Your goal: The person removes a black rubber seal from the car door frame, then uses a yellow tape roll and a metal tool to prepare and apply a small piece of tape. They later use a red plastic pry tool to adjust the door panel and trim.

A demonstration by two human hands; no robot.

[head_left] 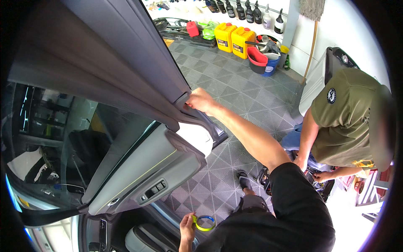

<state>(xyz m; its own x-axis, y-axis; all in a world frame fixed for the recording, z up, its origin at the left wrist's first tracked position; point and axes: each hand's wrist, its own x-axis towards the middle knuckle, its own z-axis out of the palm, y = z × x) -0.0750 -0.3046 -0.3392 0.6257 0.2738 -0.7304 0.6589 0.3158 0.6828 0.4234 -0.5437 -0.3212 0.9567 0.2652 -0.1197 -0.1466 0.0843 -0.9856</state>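
A car door (138,185) stands open on my left, with grey trim and a row of window switches. My right hand (200,101) reaches up to it, its fingers curled round the small dark corner trim (182,101) at the edge of the window frame. The fingertips are partly hidden there. Low down, in front of the seat opening, my left hand (187,227) pinches a roll of tape (205,229), a thin ring, lime yellow outside and blue inside.
A co-worker (346,122) in an olive shirt bends close on my right. Yellow canisters (242,42) and a blue bucket (271,67) stand by the far wall, below several spray bottles (249,14). A car seat (147,239) shows below the door.
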